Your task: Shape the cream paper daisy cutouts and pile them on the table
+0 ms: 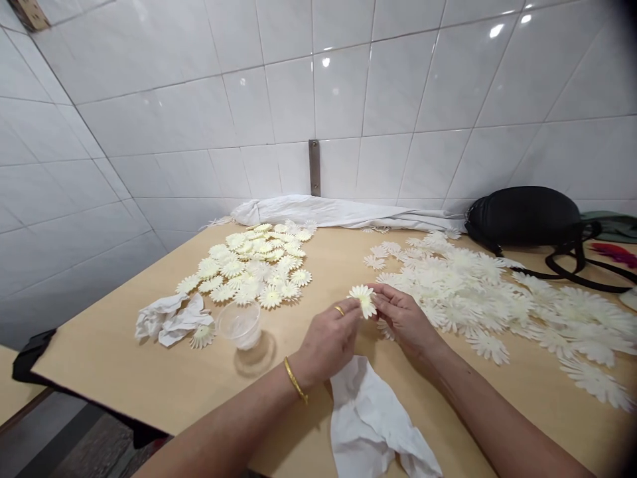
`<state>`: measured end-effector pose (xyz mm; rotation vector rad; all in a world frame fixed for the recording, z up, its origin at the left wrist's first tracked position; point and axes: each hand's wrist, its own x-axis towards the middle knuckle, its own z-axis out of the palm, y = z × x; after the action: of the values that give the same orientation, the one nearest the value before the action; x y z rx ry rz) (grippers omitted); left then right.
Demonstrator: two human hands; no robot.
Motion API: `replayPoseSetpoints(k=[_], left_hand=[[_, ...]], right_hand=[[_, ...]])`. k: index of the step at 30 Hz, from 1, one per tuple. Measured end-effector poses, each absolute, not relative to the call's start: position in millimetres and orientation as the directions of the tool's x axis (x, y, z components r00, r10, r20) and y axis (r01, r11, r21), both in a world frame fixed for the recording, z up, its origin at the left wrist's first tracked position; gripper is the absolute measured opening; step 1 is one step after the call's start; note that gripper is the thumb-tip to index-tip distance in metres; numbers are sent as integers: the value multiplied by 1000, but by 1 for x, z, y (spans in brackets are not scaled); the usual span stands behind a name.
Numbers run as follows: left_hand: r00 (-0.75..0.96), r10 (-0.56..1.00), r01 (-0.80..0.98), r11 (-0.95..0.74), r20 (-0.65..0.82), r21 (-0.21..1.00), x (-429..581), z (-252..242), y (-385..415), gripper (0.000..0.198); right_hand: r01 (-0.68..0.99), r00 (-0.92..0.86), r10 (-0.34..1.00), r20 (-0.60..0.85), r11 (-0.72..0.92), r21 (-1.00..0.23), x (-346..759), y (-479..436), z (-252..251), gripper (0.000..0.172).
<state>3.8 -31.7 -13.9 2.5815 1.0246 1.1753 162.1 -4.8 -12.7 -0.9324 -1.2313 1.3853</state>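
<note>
While left hand [329, 340] and right hand [404, 320] clamp fingers on one flower [362, 301], single-piece handling seems underway | next move: needs gentle grip | flower pile [462, 285]: 3 o'clock

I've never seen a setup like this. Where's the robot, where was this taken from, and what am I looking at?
There's no robot here: these are a person's own bare hands, seen by a camera worn on the head, looking forward and down. The left hand and right hand hold one cream flower between their fingers. On the table, a yellowish flower pile lies to the left and a paler flower pile to the right. Near the left pile stands a clear cup. A creased white sheet lies between the forearms, and a black bag sits at the back right.
</note>
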Motion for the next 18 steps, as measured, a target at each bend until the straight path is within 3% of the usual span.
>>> replayPoseSetpoints(k=[2, 4, 6, 9, 14, 16, 18], left_hand=[[232, 816, 508, -566, 530, 649, 3, -10, -26, 19], [72, 948, 337, -315, 309, 887, 5, -3, -21, 19], [121, 990, 52, -74, 67, 996, 13, 3, -16, 24], [122, 992, -179, 50, -28, 983, 26, 4, -10, 24], [97, 995, -134, 19, -6, 991, 35, -1, -9, 33], [67, 994, -130, 98, -90, 987, 34, 1, -12, 41], [74, 972, -214, 235, -224, 948, 32, 7, -14, 46]], right_hand=[[-177, -166, 978, 129, 99, -979, 164, -4, -9, 27], [-141, -175, 971, 165, 141, -980, 164, -6, -6, 27], [-88, -193, 966, 175, 160, -983, 163, -8, -5, 27], [0, -183, 965, 189, 192, -981, 161, -10, -5, 27], [241, -103, 950, 294, 311, -919, 160, -12, -10, 21], [435, -49, 887, 459, 433, -790, 161, -11, -14, 20], [611, -86, 740, 667, 568, -551, 161, -11, -16, 22]])
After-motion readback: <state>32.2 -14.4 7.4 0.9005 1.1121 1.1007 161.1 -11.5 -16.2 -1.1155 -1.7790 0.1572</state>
